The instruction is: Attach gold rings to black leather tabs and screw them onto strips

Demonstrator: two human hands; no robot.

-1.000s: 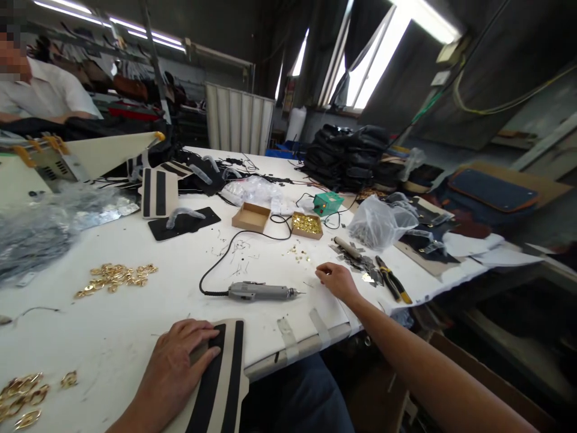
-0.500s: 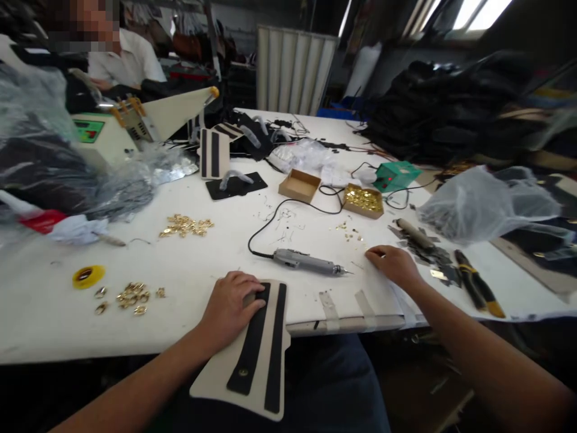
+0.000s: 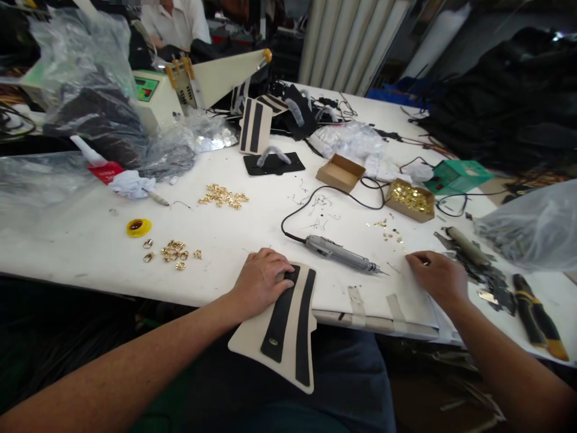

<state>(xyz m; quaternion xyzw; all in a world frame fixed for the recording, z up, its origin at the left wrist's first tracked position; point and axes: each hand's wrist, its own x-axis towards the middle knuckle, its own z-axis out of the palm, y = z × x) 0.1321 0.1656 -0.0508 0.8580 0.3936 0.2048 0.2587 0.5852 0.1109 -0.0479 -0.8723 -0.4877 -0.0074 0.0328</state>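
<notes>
Head view: striped panel (image 3: 292, 331) lies under and below the left hand's grip (image 3: 264, 281).

Before you: glossy gold metal rings (image 3: 223, 196), a matt brown cardboard box (image 3: 341, 172), crinkled clear plastic bags (image 3: 349, 139), and a smooth grey screwdriver (image 3: 340, 252).

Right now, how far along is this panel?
One metal fitting looks set in the left strip of the panel. Your left hand steadies the panel; your right hand is near loose gold pieces. The right strip shows no fitting, so that may remain.
</notes>
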